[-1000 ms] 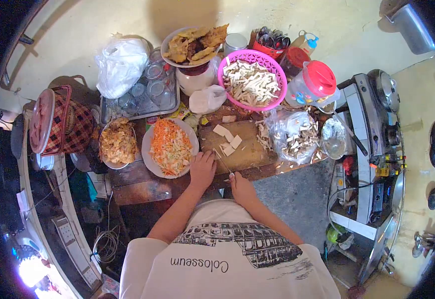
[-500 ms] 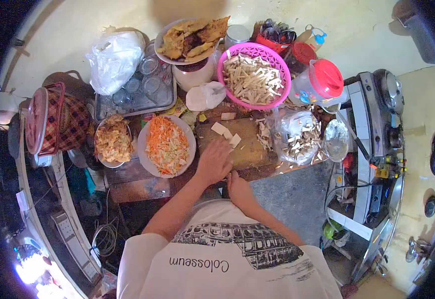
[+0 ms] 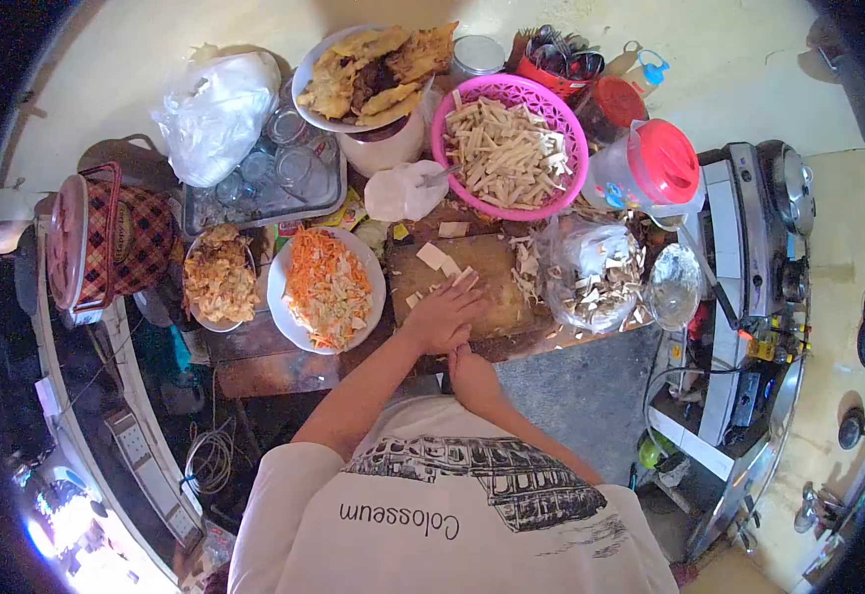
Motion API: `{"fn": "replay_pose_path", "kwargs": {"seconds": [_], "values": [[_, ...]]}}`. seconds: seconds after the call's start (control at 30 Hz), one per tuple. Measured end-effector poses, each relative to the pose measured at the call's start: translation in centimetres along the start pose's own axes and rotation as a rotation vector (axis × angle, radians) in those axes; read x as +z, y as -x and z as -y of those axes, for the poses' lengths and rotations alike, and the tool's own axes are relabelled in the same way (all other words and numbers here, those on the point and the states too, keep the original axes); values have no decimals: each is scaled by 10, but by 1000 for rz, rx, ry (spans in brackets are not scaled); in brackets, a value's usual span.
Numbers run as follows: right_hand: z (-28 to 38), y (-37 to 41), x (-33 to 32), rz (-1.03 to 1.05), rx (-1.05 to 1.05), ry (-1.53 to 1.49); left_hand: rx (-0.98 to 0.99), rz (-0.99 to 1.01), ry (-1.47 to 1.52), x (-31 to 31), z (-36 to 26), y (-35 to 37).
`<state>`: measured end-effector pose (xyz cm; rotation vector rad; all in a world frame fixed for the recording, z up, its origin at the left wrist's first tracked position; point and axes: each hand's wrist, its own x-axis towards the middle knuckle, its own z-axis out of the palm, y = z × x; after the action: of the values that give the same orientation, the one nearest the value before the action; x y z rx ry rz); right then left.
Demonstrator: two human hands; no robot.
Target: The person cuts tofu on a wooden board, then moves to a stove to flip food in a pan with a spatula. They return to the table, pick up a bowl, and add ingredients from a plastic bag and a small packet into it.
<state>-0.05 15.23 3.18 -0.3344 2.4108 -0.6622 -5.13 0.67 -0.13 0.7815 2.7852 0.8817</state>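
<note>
My left hand (image 3: 444,317) lies on the wooden cutting board (image 3: 502,302), fingers stretched forward and fingertips touching a white slice (image 3: 463,276). Two more pale slices (image 3: 439,258) lie just beyond it, and small cut pieces (image 3: 413,299) show left of the hand. Close against its wrist side, my right hand (image 3: 472,374) is closed at the board's near edge. What it grips is hidden under the hands. Peelings (image 3: 525,267) are heaped along the board's right side. Another pale block (image 3: 453,229) rests at the far edge.
A pink basket (image 3: 584,158) of pale cut sticks stands behind the board. Left are a plate (image 3: 276,297) of shredded carrot and pale vegetable and a bowl of fried food (image 3: 221,277). Right are a plastic bag (image 3: 563,252) with scraps, a foil-like dish (image 3: 674,287) and a red-lidded jug (image 3: 665,163).
My left hand has shifted slightly to the right, its fingers now over the nearest slice. Small pale pieces now show left of it. My right hand stays closed near the same place.
</note>
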Motion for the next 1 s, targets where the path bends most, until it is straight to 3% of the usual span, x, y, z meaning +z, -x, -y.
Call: {"fn": "replay_pose_path", "kwargs": {"seconds": [0.17,0.27,0.37,0.47,0.67,0.97,1.0], "values": [[-4,-5,-3,16,13,38,-45,-133,7,2,-5,-3],[0,-4,-13,-12,-2,55,-224,-354,37,-9,-19,12],[-15,-8,-6,-38,-70,60,-501,-503,-113,-18,-32,43],[-10,-6,-14,-49,-81,10,-617,-540,-258,-28,-43,63],[-3,-3,-20,39,-105,6,-617,-498,-347,-10,-33,75],[1,-4,-22,63,-81,57,-633,-494,-231,-21,-39,66],[1,-5,-21,58,-72,70,-568,-496,-192,-20,-38,61]]}}
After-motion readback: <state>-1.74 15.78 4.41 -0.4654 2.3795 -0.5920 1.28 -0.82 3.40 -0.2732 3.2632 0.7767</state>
